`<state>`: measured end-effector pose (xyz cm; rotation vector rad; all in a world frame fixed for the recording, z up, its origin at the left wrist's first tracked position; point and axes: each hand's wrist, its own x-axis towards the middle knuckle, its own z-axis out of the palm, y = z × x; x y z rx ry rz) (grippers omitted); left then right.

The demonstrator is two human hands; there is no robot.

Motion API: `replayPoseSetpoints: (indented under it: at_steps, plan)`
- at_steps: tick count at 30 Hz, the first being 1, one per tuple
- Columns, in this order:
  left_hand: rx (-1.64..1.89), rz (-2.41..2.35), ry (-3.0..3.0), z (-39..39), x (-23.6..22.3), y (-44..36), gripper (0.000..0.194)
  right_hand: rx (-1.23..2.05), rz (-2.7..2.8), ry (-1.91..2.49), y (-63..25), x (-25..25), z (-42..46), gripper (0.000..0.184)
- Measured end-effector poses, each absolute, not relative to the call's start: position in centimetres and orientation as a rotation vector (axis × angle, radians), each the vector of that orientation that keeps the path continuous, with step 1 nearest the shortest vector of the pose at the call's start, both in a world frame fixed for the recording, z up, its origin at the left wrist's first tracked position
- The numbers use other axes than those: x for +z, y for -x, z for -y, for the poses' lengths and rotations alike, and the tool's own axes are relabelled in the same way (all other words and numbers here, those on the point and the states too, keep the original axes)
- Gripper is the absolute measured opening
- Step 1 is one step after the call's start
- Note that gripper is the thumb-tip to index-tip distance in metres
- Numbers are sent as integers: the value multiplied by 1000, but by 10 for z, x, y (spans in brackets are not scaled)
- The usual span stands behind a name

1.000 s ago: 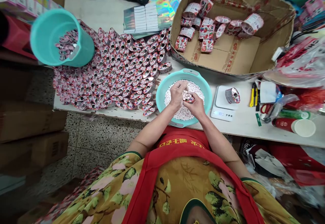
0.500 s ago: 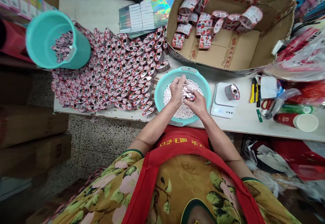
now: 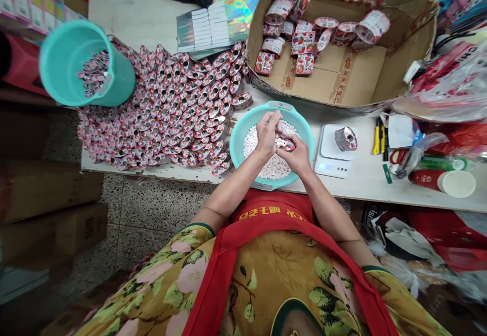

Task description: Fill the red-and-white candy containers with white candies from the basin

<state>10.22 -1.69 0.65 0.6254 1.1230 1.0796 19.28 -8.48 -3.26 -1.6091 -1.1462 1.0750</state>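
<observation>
Both hands are over a turquoise basin point(image 3: 235, 145) of small white candies point(image 3: 274, 168). My right hand point(image 3: 299, 154) is closed around a small strawberry-printed candy container point(image 3: 286, 145), held tilted with its top edge showing. Right beside it, my left hand point(image 3: 267, 134) is curled with its fingers bent over the container's opening. Whatever lies inside those fingers is hidden, though white candies show just below them. On a white digital scale point(image 3: 332, 166) to the right rests another printed container point(image 3: 346, 139).
Many upright containers with holes in their tops point(image 3: 182, 107) crowd the table's left side. Beyond them stands a turquoise bucket point(image 3: 125, 79) holding small pink pieces point(image 3: 93, 72). A cardboard box point(image 3: 357, 74) with several containers is behind the basin. A yellow cutter point(image 3: 376, 137) lies right.
The view has shifted slightly. My hands stay over the basin, with the left fingers drawn a little closer around the container in my right hand.
</observation>
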Motion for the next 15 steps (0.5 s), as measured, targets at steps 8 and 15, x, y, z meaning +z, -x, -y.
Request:
replayPoseSetpoints:
  at_steps: [8, 15]
  plan:
    - [1090, -1040, -653, 21, 23, -105, 34, 1112, 1065, 1517, -191, -29, 84, 43]
    - [1174, -976, -747, 26, 29, -107, 31, 1146, 1037, 1368, -196, -33, 81, 42]
